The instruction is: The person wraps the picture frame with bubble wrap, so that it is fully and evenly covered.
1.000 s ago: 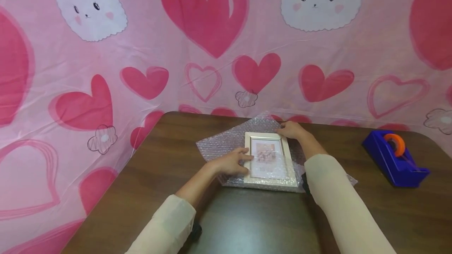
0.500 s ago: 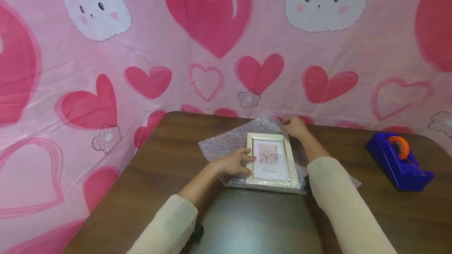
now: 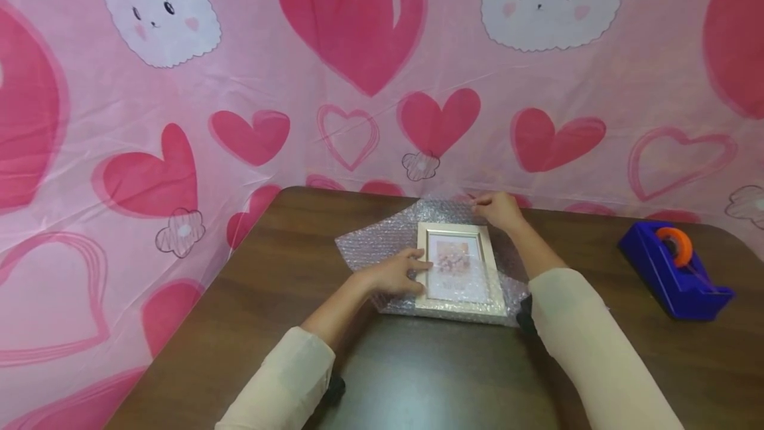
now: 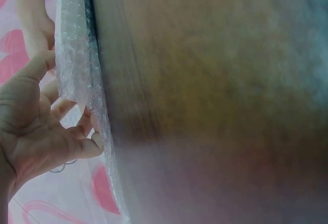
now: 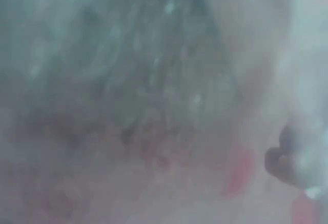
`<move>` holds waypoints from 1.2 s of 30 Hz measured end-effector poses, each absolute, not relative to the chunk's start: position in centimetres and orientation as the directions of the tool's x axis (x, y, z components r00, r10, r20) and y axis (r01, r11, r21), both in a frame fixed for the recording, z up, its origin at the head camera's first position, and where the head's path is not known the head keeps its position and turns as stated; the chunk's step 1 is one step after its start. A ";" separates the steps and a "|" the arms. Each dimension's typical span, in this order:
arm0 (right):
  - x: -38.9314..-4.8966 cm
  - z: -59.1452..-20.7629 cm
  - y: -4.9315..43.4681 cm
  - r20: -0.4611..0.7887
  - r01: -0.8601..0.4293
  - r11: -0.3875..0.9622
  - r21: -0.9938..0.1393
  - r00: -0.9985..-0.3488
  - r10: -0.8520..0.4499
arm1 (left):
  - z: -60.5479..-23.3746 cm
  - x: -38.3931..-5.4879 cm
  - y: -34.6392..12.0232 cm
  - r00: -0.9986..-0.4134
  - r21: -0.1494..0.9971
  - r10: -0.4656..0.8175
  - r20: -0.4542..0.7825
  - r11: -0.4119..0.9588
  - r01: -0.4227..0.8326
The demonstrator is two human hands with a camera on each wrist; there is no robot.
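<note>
A cream picture frame (image 3: pixel 492 264) with a pinkish print lies face up on a sheet of bubble wrap (image 3: pixel 377 241), which partly covers its lower portion. My left hand (image 3: pixel 396 273) rests with spread fingers on the frame's left side; in the left wrist view its fingers (image 4: pixel 89 147) touch the bubble wrap (image 4: pixel 74 49) edge. Beyond the frame's top right corner, my right hand (image 3: pixel 500 210) pinches the far edge of the bubble wrap and lifts it a little. The right wrist view is badly blurred, with fingertips (image 5: pixel 279 157) at its right side.
On the right of the brown wooden table (image 3: pixel 453 377) stands a blue tape dispenser (image 3: pixel 668 277) with an orange tape roll (image 3: pixel 677 247). A pink cloth (image 3: pixel 358 118) with hearts and rabbits hangs directly behind the table.
My right hand has moved from the frame's top right corner to slightly farther back, raising the far edge of the bubble wrap. The left hand keeps its place on the frame.
</note>
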State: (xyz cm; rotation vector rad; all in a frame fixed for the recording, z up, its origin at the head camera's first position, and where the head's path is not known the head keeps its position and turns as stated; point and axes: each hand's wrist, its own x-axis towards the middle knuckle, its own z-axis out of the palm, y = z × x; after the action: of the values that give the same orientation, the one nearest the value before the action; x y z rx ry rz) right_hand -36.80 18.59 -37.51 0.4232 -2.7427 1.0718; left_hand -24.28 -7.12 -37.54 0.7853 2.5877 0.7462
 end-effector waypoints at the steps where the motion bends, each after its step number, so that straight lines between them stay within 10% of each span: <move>1: -36.7 -37.3 18.6 0.248 -0.325 0.690 -0.647 -0.945 -0.213 | -37.6 -24.3 -7.1 -0.791 0.568 0.591 -0.159 0.710 0.417; 36: -33.7 -35.6 20.4 -0.014 -0.430 0.733 -0.527 -0.858 -0.513 | -37.1 -24.0 -7.0 -0.790 0.531 0.584 -0.184 0.736 0.421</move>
State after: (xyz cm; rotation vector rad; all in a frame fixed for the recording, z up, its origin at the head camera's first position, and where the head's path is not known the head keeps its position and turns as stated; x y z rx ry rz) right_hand -33.68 20.44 -35.64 0.8416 -3.0712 0.8684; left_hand -23.99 -6.98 -37.14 0.7790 2.5993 0.6764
